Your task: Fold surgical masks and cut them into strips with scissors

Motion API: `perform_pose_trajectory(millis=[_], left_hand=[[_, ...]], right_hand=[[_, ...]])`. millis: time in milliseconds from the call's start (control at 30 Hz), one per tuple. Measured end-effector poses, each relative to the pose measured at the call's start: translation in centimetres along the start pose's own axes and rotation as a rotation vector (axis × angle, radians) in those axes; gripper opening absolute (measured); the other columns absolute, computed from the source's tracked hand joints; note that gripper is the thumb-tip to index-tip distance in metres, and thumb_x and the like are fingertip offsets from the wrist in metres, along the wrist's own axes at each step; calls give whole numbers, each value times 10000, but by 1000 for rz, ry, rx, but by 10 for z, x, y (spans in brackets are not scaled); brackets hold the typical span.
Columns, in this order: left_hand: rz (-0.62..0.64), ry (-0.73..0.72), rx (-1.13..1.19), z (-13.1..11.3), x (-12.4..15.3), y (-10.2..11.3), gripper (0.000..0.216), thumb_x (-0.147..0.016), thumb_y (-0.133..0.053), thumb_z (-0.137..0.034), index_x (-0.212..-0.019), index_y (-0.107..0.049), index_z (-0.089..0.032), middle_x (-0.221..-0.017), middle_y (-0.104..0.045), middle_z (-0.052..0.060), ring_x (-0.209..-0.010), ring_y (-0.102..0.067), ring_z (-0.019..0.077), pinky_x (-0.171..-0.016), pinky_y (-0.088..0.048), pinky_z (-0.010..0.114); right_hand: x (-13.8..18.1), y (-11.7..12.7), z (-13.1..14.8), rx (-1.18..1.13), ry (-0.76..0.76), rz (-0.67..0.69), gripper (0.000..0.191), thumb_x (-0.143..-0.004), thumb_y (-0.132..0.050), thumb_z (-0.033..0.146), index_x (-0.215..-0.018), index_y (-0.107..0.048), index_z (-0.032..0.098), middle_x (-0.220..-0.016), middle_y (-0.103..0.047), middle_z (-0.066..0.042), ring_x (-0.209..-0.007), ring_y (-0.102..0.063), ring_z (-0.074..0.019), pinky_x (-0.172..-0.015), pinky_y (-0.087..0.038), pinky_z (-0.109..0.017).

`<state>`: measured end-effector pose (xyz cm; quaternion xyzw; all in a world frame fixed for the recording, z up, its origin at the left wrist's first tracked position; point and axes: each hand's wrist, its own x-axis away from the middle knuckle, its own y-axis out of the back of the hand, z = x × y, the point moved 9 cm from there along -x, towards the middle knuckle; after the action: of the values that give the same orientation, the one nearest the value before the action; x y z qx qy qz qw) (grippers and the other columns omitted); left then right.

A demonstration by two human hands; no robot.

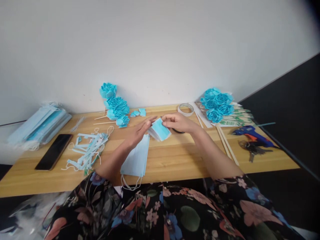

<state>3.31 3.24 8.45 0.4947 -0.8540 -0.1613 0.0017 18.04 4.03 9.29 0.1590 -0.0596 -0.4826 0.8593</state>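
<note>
My right hand (178, 122) pinches a small stack of folded blue mask pieces (160, 130) above the wooden table (175, 160). My left hand (138, 131) is beside the stack, fingers stretched out and touching its left edge. Under my left forearm lies a flat blue face mask (136, 157), its ear loops hanging over the table's front edge.
Blue fabric roses on sticks (115, 105) lie at the back, more roses (217, 103) at the right. A tape roll (186, 109), wooden sticks (226, 143), a blue glue gun (250, 134), keys (251, 148), cut mask strips (88, 150), a phone (53, 151) and a mask pile (38, 125) surround me.
</note>
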Motion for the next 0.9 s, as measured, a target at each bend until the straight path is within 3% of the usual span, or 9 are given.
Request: perform_pose_trajectory(millis=[100,167,300,433,600,700,800,900], left_hand=[[42,32,9,8,-16,-11,704,-930,-461,-739,-1275,-709,-178,-1340,-691,119,-1274,-610,312,-1118,-450,428],[44,113,46,23,-20,-16,702,-811,-623,-759,-1150,-752,-157,-1162,-758,115,-1070,-689,303,-952,-536,399],[-58,311,240,62,-16,-16,638,-641,-817,-659,-979,-759,-120,-893,-774,97,-742,-683,226,-688,-531,318],[-200,332,327,82,-11,-5,577,-626,-848,-587,-960,-759,-125,-866,-772,76,-717,-664,191,-674,-511,284],[-210,252,349,80,-13,-6,512,-639,-843,-583,-871,-753,-136,-791,-757,60,-665,-651,176,-609,-494,260],[-187,210,321,76,-13,-10,503,-653,-861,-517,-968,-763,-138,-744,-745,41,-619,-639,162,-559,-464,236],[-202,228,325,78,-12,-9,627,-633,-881,-468,-1159,-744,-152,-724,-745,20,-578,-625,156,-518,-445,226],[-250,254,392,81,-12,-2,665,-592,-900,-468,-1161,-757,-156,-815,-780,43,-656,-671,181,-574,-502,248]], right_hand=[[-4,6,-8,112,-7,-79,275,-860,-629,422,-919,-702,164,-699,-612,19,-621,-501,-111,-592,-370,-243],[-6,9,-15,167,-1,-142,290,-861,-617,436,-903,-705,163,-693,-614,19,-623,-503,-116,-591,-359,-245],[-7,9,-32,195,18,-254,352,-899,-568,482,-822,-692,162,-695,-621,4,-634,-512,-130,-592,-360,-253],[-2,5,-48,102,13,-332,469,-950,-481,567,-881,-713,165,-811,-696,-39,-731,-604,-175,-674,-455,-285],[0,-4,-56,161,-21,-378,369,-889,-612,540,-940,-730,195,-786,-704,-20,-706,-604,-181,-661,-457,-291],[5,1,-54,199,-24,-504,312,-885,-618,497,-888,-728,205,-744,-690,-18,-669,-581,-176,-639,-443,-292],[13,14,-53,177,-12,-669,313,-899,-584,487,-861,-711,204,-775,-696,-27,-702,-593,-179,-662,-460,-290],[20,31,-58,112,-23,-789,317,-892,-585,503,-860,-688,205,-734,-655,-17,-681,-573,-175,-634,-458,-281]])
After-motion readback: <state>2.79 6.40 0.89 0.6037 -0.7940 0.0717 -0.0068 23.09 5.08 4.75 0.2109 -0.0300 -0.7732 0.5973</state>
